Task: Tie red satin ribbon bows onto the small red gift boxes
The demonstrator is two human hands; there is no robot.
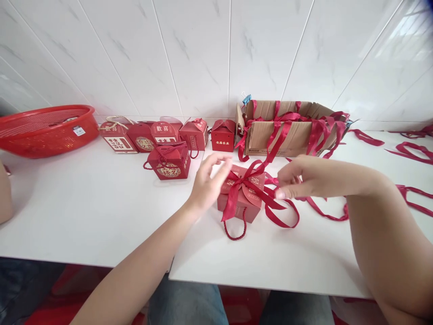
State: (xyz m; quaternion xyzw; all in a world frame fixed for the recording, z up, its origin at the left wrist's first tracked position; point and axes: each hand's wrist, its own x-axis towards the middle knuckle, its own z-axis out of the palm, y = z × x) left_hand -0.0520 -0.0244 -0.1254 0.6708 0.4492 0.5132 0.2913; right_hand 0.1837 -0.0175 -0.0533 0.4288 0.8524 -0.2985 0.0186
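Note:
A small red gift box (248, 203) with gold characters stands on the white table (101, 216) in front of me, with a red ribbon (243, 180) tied in a bow on its top. A red cord handle hangs over its front. My left hand (208, 183) hovers at the box's left side, fingers spread and slightly blurred, holding nothing. My right hand (297, 178) is just right of the box, thumb and fingers pinched near the trailing ribbon tails (280, 212). I cannot make out whether a ribbon is actually in the pinch.
Several red gift boxes (169, 160) line the wall behind. A cardboard box (291, 135) draped with red ribbons stands at the back right. Loose ribbons (411, 151) lie at far right. A red plastic basket (47, 131) sits at left. Another person's arm (5, 194) shows at the left edge.

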